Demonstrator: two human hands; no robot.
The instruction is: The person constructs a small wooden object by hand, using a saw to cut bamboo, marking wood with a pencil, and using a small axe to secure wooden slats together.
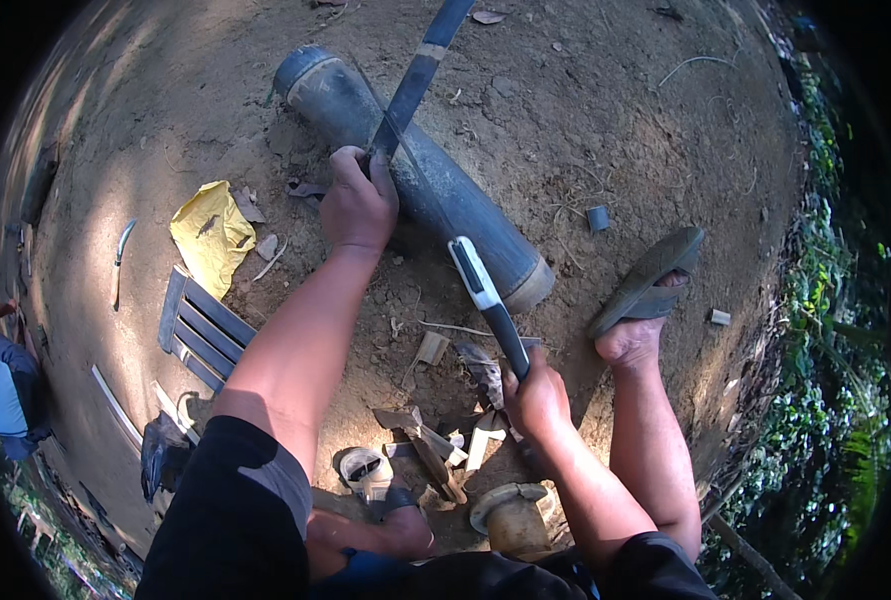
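My left hand (358, 200) is closed around the lower end of a dark bamboo strip (413, 92) with a pale ring across it. The strip slants up and away, over a thick grey-black bamboo-like log (445, 205) lying on the dirt. In my right hand (538, 397) is the dark handle of a handsaw (477, 275) with a white section near the blade. Its thin blade runs up and left, crossing the strip just above my left hand. Whether the teeth touch the strip, I cannot tell.
Several dark slats (205, 330) lie at left near a yellow sheet (212, 238) and a curved-blade sickle (119, 265). Wood offcuts (430, 450) and a short, flanged stump (517, 515) sit near my feet. Another person (7, 385) is at far left; foliage (815, 430) borders the right.
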